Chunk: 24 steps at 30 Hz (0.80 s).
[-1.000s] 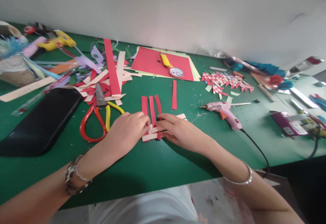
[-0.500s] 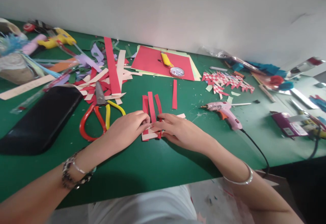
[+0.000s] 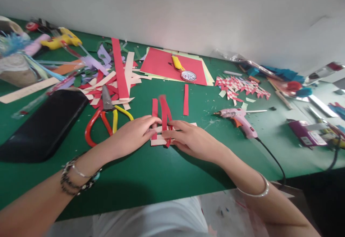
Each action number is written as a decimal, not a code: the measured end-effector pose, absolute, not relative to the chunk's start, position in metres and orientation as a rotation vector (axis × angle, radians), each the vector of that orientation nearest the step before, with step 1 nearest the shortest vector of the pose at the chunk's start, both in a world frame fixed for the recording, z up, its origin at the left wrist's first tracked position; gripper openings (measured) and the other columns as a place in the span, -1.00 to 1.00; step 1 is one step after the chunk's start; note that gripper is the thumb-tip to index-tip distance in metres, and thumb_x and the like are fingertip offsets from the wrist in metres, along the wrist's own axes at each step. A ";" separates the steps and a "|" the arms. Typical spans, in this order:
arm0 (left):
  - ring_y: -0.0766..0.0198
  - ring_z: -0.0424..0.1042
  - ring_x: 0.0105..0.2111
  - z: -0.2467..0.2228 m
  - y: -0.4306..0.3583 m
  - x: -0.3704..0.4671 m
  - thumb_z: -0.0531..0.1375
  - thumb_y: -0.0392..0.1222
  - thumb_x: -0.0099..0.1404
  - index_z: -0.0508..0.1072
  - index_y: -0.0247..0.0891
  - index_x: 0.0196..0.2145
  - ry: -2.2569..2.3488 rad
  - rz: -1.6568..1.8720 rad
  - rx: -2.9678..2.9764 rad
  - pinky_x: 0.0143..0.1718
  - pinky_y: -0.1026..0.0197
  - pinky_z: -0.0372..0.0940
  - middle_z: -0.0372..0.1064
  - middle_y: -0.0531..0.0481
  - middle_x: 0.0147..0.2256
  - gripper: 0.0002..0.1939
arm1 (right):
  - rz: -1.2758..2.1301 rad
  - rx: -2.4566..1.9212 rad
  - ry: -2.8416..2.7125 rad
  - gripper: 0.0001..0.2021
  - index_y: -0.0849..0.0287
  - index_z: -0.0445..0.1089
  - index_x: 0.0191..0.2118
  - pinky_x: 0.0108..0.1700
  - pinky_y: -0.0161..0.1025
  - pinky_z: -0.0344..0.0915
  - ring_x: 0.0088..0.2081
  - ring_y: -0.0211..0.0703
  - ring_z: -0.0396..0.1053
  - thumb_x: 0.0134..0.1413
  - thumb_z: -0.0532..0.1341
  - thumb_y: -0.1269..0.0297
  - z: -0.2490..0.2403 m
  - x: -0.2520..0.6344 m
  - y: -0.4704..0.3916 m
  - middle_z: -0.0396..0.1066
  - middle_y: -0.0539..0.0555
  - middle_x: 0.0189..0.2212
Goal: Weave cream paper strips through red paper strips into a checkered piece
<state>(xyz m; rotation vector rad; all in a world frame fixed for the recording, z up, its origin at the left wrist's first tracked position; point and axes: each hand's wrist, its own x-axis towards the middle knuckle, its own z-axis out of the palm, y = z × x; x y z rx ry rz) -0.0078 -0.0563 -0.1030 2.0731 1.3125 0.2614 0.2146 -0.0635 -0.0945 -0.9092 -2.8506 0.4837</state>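
Observation:
Red strips (image 3: 164, 112) cross cream strips (image 3: 159, 142) in a small woven piece on the green table. At its left edge my left hand (image 3: 137, 133) is closed, thumb and forefinger around the strips. My right hand (image 3: 192, 140) lies over the right part of the piece, fingers spread across the strips and pressing them down. The middle red strip is blurred at its top and leans towards the right one. A single red strip (image 3: 185, 100) lies apart, beyond my right hand.
Scissors (image 3: 106, 111) and a black case (image 3: 45, 125) lie left, near paper scraps (image 3: 102, 86). Red sheets (image 3: 159, 64) are at the back. A pink glue gun (image 3: 238, 118) and checkered woven pieces (image 3: 242, 86) lie right; a purple box (image 3: 306, 132) is farther right.
The middle red strip has shifted right at its top, towards the right strip. My left hand has moved slightly; my right hand stays almost in place.

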 end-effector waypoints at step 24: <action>0.36 0.26 -0.51 -0.097 -0.057 -0.006 0.01 0.04 0.31 0.34 -0.23 -0.58 1.233 0.319 2.054 -0.43 0.30 0.16 0.23 0.07 -0.41 -0.59 | 0.504 -0.927 -2.843 -0.71 0.12 0.29 -0.02 -0.16 -0.21 0.32 -0.09 -0.14 0.30 0.18 0.03 0.49 -0.093 0.214 -0.066 0.29 0.16 -0.10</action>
